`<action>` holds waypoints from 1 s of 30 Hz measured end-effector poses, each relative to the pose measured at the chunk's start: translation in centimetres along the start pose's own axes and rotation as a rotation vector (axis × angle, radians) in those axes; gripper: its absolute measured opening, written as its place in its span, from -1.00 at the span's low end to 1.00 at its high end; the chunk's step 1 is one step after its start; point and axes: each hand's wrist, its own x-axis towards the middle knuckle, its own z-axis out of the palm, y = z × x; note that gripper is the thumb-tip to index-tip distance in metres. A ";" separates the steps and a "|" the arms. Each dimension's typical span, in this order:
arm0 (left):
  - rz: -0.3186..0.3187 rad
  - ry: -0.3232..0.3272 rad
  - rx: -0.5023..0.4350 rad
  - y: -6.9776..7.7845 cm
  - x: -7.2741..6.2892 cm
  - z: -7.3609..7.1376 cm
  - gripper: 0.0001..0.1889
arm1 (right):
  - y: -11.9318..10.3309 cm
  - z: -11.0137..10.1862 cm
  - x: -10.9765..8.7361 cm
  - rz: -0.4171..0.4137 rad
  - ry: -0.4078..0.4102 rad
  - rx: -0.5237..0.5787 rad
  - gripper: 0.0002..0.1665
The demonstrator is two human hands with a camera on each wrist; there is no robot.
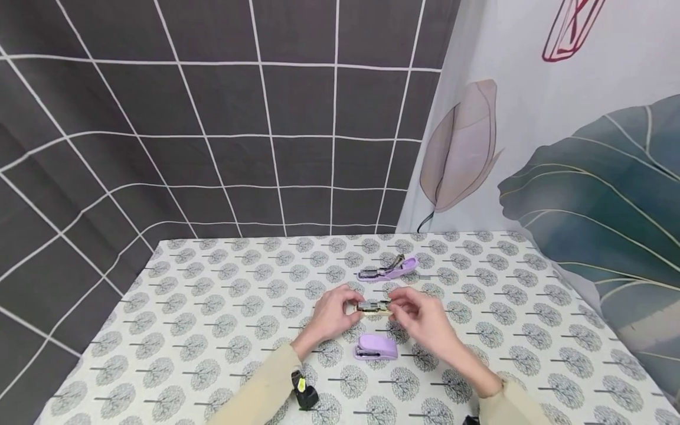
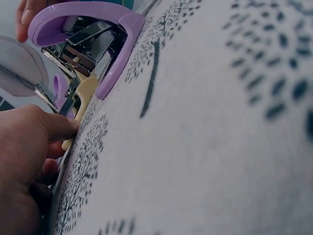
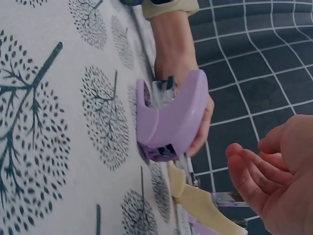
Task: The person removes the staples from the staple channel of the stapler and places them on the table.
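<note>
A cream stapler [image 1: 376,313] lies in the middle with its metal works showing on top. At its left end, my left hand [image 1: 332,313] pinches the cream body [image 2: 87,92] between thumb and fingers. My right hand [image 1: 425,319] is by the opposite end, its fingers loosely bent. In the right wrist view those fingers [image 3: 249,171] hold nothing and stand beside the metal part. Closer to me sits a purple stapler [image 1: 377,347], folded closed. Beyond the hands rests a second purple stapler [image 1: 395,271], swung open with its metal arm raised.
The table has a white cloth [image 1: 223,354] printed with grey trees. Behind it hang a dark gridded curtain [image 1: 297,159] and a pale leaf-patterned curtain [image 1: 467,147]. A black strap [image 1: 304,391] is at the left wrist.
</note>
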 end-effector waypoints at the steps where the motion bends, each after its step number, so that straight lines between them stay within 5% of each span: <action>1: 0.001 0.002 0.003 0.0 0.0 0.0 -0.73 | 0.1 0.1 0.1 0.018 -0.014 0.005 -0.78; 30: 0.023 0.008 0.017 -0.2 0.0 0.1 -0.73 | 1.5 3.3 1.4 0.231 -0.112 -0.079 -0.73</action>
